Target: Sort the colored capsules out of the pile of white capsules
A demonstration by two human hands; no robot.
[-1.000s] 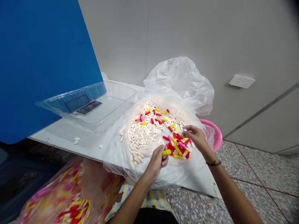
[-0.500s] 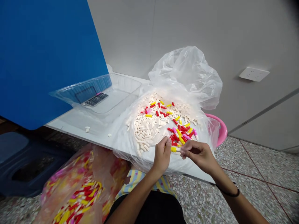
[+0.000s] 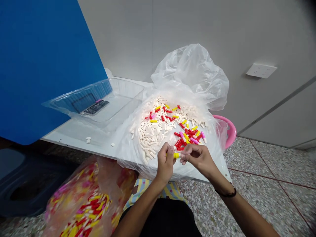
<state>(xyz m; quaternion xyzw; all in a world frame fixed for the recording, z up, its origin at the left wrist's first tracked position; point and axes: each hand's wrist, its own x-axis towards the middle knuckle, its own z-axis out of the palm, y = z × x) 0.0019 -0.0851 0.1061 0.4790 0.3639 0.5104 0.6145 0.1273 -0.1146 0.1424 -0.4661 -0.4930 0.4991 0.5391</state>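
Note:
Between my two hands is a small yellow cap [image 3: 176,155] with a whitish piece at its right end. My left hand [image 3: 165,163] is closed on the yellow end. My right hand [image 3: 197,159] pinches the whitish end, so both hold the same small part. Just beyond them lies a pile of red, yellow and pink caps [image 3: 191,133], some with white pieces in them. A heap of white plugs [image 3: 150,133] spreads to the left on a clear plastic bag [image 3: 130,148], with a few coloured caps scattered on top.
A clear plastic tray [image 3: 116,105] stands on the white table [image 3: 66,133] to the left. The bag's crumpled top [image 3: 195,72] rises against the wall. A pink basin [image 3: 231,131] sits beyond the right edge; below left is a bag of coloured caps [image 3: 91,210] near a dark stool [image 3: 24,184].
The view has shifted slightly. My hands have come closer together around the yellow cap, and less of its whitish end shows. Both hands keep their hold.

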